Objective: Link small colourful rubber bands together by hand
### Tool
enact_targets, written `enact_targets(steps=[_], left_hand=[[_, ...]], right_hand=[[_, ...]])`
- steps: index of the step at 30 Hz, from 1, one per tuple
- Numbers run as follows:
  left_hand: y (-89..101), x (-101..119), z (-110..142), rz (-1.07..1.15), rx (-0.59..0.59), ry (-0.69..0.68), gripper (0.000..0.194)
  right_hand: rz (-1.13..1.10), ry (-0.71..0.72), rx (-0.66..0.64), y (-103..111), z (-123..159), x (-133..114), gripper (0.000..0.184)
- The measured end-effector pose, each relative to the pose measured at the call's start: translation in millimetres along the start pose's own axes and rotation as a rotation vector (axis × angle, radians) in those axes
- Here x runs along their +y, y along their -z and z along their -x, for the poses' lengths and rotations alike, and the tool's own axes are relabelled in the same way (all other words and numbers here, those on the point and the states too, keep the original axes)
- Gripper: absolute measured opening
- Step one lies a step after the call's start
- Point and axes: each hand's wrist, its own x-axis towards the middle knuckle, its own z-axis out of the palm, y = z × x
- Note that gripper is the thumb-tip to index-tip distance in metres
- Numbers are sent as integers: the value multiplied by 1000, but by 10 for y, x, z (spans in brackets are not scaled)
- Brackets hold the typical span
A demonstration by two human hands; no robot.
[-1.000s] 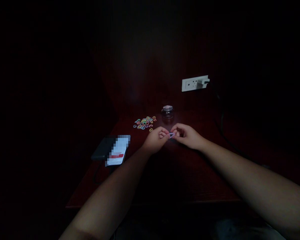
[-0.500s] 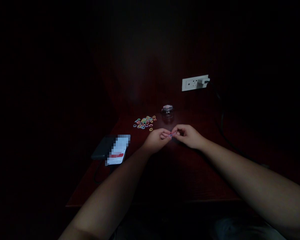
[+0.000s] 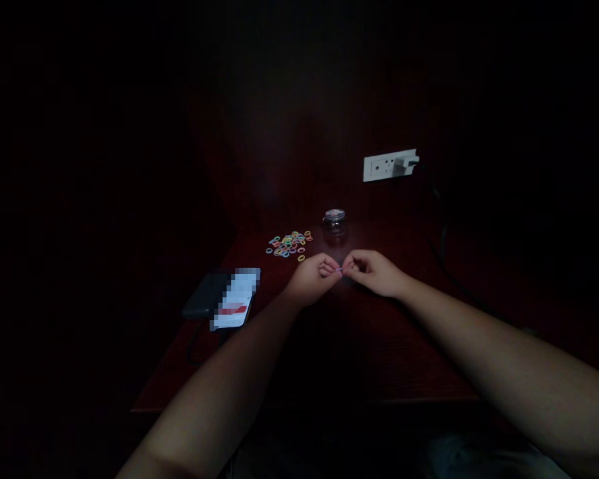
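Observation:
My left hand (image 3: 312, 278) and my right hand (image 3: 374, 271) meet fingertip to fingertip over a dark red table (image 3: 389, 346). Both are closed in a pinch on one small elastic band (image 3: 340, 270), pulled thin between them. Just beyond the hands lies a loose pile of small coloured bands (image 3: 289, 244). A small clear jar (image 3: 335, 223) stands right of that pile, behind my fingers.
A phone with a lit screen (image 3: 235, 299) lies on a dark flat device (image 3: 202, 301) at the table's left. A white wall socket with a plug (image 3: 390, 164) sits behind, a dark cable (image 3: 442, 246) running down from it. The surroundings are very dark.
The band between my fingers went from a small open loop to a thin stretched line. Both hands stayed in nearly the same place.

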Motion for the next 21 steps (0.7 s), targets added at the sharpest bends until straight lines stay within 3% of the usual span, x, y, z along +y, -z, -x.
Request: enact_targets(steps=[21], left_hand=[[6, 15, 19, 15, -27, -2, 20]], right_hand=[[104, -8, -18, 3, 16, -18, 21]])
